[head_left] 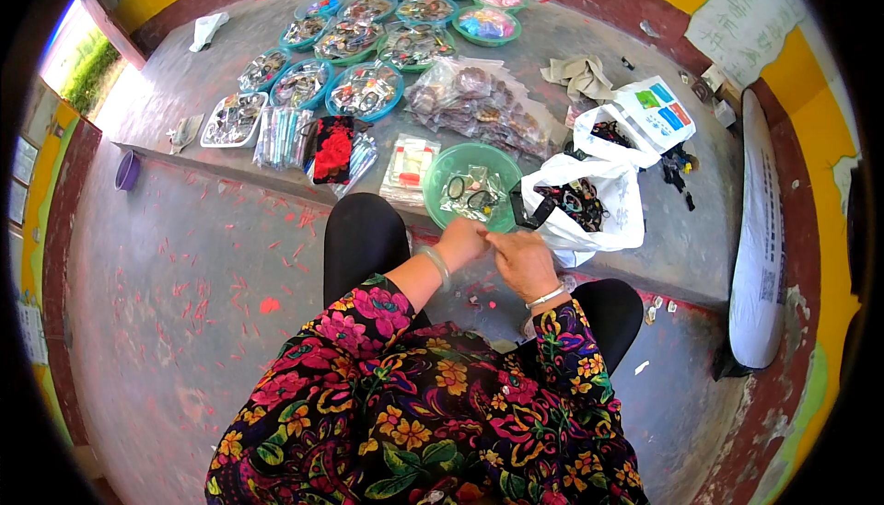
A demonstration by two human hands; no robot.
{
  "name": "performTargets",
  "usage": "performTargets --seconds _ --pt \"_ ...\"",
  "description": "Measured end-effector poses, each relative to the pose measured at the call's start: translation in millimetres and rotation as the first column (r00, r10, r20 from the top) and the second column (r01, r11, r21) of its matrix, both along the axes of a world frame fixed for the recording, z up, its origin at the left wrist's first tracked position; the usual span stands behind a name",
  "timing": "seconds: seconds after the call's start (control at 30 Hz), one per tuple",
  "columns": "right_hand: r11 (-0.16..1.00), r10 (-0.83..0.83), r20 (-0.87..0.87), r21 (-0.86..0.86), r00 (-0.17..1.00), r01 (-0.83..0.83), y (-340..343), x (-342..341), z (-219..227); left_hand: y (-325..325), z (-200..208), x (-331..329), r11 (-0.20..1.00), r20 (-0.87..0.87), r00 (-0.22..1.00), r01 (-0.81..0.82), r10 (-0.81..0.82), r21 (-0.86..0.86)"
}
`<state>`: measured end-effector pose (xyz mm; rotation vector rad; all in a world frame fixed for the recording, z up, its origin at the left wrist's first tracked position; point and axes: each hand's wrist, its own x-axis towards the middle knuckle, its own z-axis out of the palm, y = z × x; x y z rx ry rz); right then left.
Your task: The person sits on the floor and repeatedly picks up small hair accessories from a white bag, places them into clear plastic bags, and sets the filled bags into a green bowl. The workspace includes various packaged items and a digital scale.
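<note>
My left hand (461, 245) and my right hand (525, 264) meet in front of my knees, fingertips pinched together. Whatever sits between them is too small or hidden to make out. Just beyond them is a green plastic basin (504, 161) holding small clear packets and dark ring-shaped bands (457, 187). To the right of the basin stands an open white plastic bag (628, 213), filled with a tangle of dark and coloured bands (580, 203). A black strap-like piece (531, 211) hangs at the bag's left edge, close to my right hand.
On the raised concrete ledge lie a heap of clear packets (479, 104), a stack of flat packets (408, 166), a black-and-red cloth (333, 150) and a white tray (233, 120). Several basins of small goods (366, 89) stand behind. A second white bag (649, 114) is at right.
</note>
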<state>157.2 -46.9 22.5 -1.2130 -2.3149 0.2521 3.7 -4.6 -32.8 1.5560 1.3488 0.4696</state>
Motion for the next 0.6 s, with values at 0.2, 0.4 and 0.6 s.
performTargets --seconds 0.2,0.4,0.6 --pt "0.993 -0.115 0.227 0.065 0.967 0.103 -2 0 -20 -7 2 6 0.978 -0.131 0.99 0.08 -0.055 0.194" --pt "0.989 -0.136 0.201 0.076 0.97 0.123 -1 3 -11 -6 8 5 0.855 0.521 0.774 -0.05 0.36 -0.516" --pt "0.944 -0.148 0.276 -0.247 0.95 0.219 -3 1 -9 -3 -6 4 0.955 0.408 0.898 -0.045 0.167 -0.293"
